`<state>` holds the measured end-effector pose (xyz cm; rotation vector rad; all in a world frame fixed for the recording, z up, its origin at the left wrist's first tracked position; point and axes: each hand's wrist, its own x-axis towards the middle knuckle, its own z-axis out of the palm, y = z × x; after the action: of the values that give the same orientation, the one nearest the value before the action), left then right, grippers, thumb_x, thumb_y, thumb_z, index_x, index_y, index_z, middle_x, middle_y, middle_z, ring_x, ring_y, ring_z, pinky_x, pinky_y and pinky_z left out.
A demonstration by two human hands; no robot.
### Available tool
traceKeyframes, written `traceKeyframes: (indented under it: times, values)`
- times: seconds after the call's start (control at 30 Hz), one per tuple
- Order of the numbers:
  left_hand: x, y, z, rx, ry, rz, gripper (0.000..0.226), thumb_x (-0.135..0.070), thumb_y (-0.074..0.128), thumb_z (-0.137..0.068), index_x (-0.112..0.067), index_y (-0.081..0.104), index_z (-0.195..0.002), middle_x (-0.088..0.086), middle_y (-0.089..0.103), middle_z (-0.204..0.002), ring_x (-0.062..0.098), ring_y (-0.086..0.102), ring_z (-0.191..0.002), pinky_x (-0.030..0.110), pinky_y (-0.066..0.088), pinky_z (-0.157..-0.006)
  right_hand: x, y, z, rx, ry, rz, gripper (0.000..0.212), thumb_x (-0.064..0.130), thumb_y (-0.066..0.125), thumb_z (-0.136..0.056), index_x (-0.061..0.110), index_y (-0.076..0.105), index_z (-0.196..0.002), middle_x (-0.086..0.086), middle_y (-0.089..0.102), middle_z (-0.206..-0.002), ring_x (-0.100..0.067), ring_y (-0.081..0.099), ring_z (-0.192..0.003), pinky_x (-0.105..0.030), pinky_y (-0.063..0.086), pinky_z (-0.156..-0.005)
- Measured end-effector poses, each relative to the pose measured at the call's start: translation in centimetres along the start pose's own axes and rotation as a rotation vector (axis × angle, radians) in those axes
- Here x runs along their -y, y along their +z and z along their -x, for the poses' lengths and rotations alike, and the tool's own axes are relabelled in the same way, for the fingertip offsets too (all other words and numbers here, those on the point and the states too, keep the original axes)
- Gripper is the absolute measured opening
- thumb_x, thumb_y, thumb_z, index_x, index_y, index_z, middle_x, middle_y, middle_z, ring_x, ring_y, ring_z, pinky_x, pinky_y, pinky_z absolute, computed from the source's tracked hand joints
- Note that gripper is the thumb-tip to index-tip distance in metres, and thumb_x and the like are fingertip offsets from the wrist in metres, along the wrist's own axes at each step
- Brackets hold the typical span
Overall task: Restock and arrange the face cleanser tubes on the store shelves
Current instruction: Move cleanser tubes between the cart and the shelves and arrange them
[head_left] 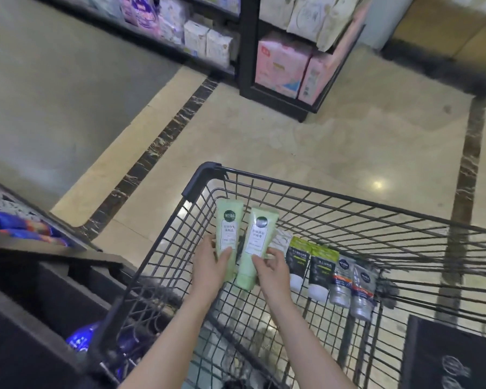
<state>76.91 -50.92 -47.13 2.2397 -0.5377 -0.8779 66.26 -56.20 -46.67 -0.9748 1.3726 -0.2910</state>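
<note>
While both tubes are only pinched near their lower halves, the main risk I note is a slip: my left hand (211, 265) curls its fingers and thumb round the left pale green tube (227, 240), and my right hand (270, 269) pinches the right pale green tube (254, 245) between thumb and fingers, low on its body. Each tube stands well above its hand, cap end down, so the long upper part could tip or swing if either hold loosens, and the tube would drop into the wire cart (202, 175) or through toward its floor.

A second hazard lies just right of my right hand: a row of dark tubes with lime tops (298, 259) and two clear Nivea tubes (354, 284) leans against the cart's inner wall. My right knuckles are close beside the nearest one, possibly touching it, though the blur prevents certainty. Withdrawing carelessly could knock that row over.

The two green tubes sit side by side, lower ends nearly touching between my hands. The dark shelf unit (54, 276) stands left of my left forearm, where a wide swing could strike its edge.
</note>
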Motion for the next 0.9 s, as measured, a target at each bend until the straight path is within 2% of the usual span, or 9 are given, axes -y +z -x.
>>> traceKeyframes:
  times: [0.13, 0.3, 0.4, 0.5, 0.63, 0.77, 0.83, 0.9]
  values:
    - [-3.0, -2.1, 3.1, -0.047, 0.012, 0.134, 0.039, -0.018, 0.06, -0.089, -0.011, 0.048, -0.125, 0.004, 0.06, -0.118, 0.017, 0.059, -0.101, 0.035, 0.05, -0.086, 2.3, -1.2, 3.3, -0.016, -0.091, -0.039, 0.024, 0.013, 0.057, -0.091, 0.019, 0.048, -0.112, -0.011, 0.062, -0.103, -0.014, 0.061, -0.081, -0.018, 0.045, -0.058]
    - [-6.1, -4.7, 7.2, -0.098, 0.041, 0.292, 0.041, -0.017, 0.064, -0.086, -0.016, 0.049, -0.124, 0.002, 0.063, -0.112, 0.016, 0.062, -0.095, 0.038, 0.055, -0.082, 4.7, -2.8, 7.7, -0.027, -0.218, -0.078, 0.021, 0.015, 0.058, -0.091, 0.03, 0.049, -0.101, -0.011, 0.064, -0.107, -0.023, 0.064, -0.095, -0.028, 0.052, -0.072]
    - [-7.8, -6.1, 10.3, -0.135, 0.088, 0.359, 0.038, -0.017, 0.065, -0.085, -0.02, 0.051, -0.12, -0.004, 0.061, -0.107, 0.009, 0.059, -0.092, 0.024, 0.05, -0.073, 6.4, -4.3, 10.5, 0.003, -0.276, -0.106, 0.023, 0.016, 0.059, -0.091, 0.026, 0.047, -0.107, -0.009, 0.063, -0.107, -0.021, 0.064, -0.092, -0.025, 0.053, -0.068]
    - [-9.4, -7.4, 14.1, -0.174, 0.142, 0.431, 0.033, -0.018, 0.066, -0.084, -0.027, 0.05, -0.112, -0.007, 0.06, -0.107, 0.007, 0.057, -0.092, 0.022, 0.048, -0.072, 7.9, -6.0, 13.8, 0.064, -0.344, -0.132, 0.021, 0.016, 0.058, -0.091, 0.027, 0.047, -0.104, -0.004, 0.061, -0.099, -0.015, 0.063, -0.085, -0.017, 0.05, -0.059]
    - [-11.2, -8.7, 19.5, -0.237, 0.221, 0.53, 0.03, -0.016, 0.064, -0.085, -0.027, 0.049, -0.109, -0.009, 0.058, -0.105, 0.006, 0.057, -0.092, 0.015, 0.044, -0.063, 8.6, -8.2, 17.8, 0.132, -0.436, -0.135, 0.019, 0.019, 0.06, -0.09, 0.034, 0.049, -0.095, -0.006, 0.062, -0.101, -0.023, 0.064, -0.09, -0.023, 0.05, -0.06]
    - [-11.7, -10.3, 24.8, -0.333, 0.315, 0.588, 0.032, -0.018, 0.068, -0.083, -0.037, 0.05, -0.101, -0.015, 0.06, -0.101, 0.0, 0.057, -0.093, 0.02, 0.047, -0.068, 9.1, -9.8, 21.8, 0.208, -0.535, -0.096, 0.025, 0.022, 0.063, -0.088, 0.024, 0.052, -0.11, -0.006, 0.063, -0.103, -0.026, 0.066, -0.095, -0.041, 0.056, -0.082]
    - [-11.7, -11.1, 27.6, -0.382, 0.349, 0.615, 0.031, -0.019, 0.068, -0.083, -0.035, 0.052, -0.103, -0.013, 0.061, -0.103, 0.003, 0.058, -0.095, 0.021, 0.048, -0.071, 9.4, -10.6, 24.4, 0.275, -0.583, -0.073, 0.03, 0.025, 0.064, -0.087, 0.024, 0.051, -0.115, -0.005, 0.064, -0.107, -0.023, 0.066, -0.097, -0.042, 0.055, -0.087]
    - [-11.9, -11.8, 29.2, -0.42, 0.375, 0.624, 0.034, -0.019, 0.068, -0.083, -0.025, 0.053, -0.113, -0.01, 0.061, -0.105, 0.006, 0.059, -0.096, 0.018, 0.046, -0.069, 9.7, -11.0, 25.9, 0.321, -0.613, -0.064, 0.035, 0.025, 0.063, -0.088, 0.021, 0.049, -0.12, -0.005, 0.063, -0.109, -0.021, 0.065, -0.098, -0.039, 0.055, -0.086]
